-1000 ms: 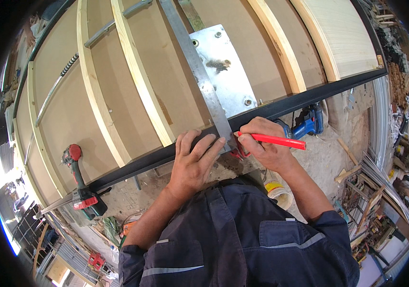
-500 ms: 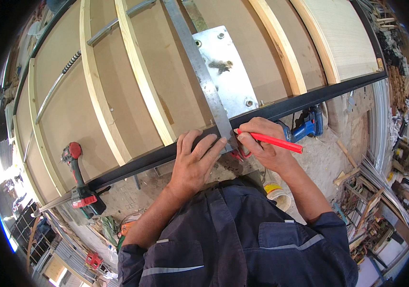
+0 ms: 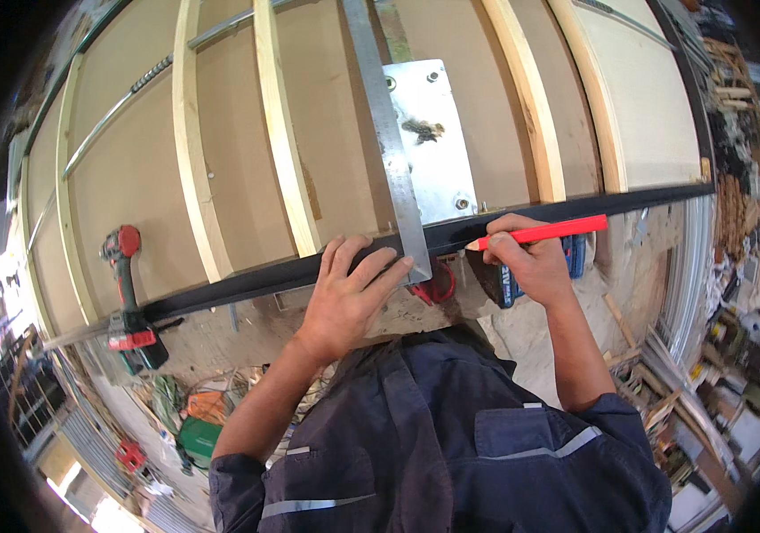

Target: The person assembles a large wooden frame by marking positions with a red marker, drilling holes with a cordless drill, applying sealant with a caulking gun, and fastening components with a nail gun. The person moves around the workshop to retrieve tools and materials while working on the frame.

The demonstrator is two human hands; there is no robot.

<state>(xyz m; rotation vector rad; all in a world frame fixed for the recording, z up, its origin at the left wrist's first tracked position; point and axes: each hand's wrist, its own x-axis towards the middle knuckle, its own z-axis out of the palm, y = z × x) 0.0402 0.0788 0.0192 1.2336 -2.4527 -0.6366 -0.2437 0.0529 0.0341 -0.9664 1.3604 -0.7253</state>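
Note:
My left hand (image 3: pixel 352 282) lies on the black frame edge (image 3: pixel 264 282) with its fingers spread. Its index fingertip touches the lower end of a long steel square (image 3: pixel 391 147), and the thumb is hidden. The square runs across the frame and away over the panel, along the left side of a shiny metal plate (image 3: pixel 438 169) with bolts at its corners. In my right hand (image 3: pixel 527 260), closed in a writing grip, is a red carpenter's pencil (image 3: pixel 567 229). Its pale tip points left and meets the frame edge, a little right of the square.
Pale wooden slats (image 3: pixel 282 133) cross the brown panel (image 3: pixel 238 115). A red and black cordless drill (image 3: pixel 127 293) rests on the left edge. Below the frame, near my right hand, are a blue power tool (image 3: pixel 506 289) and red-handled pliers or a clamp (image 3: pixel 435 287).
My right hand has moved the pencil rightward along the frame, away from the square's edge. The left hand stays by the square. The whole view has shifted slightly.

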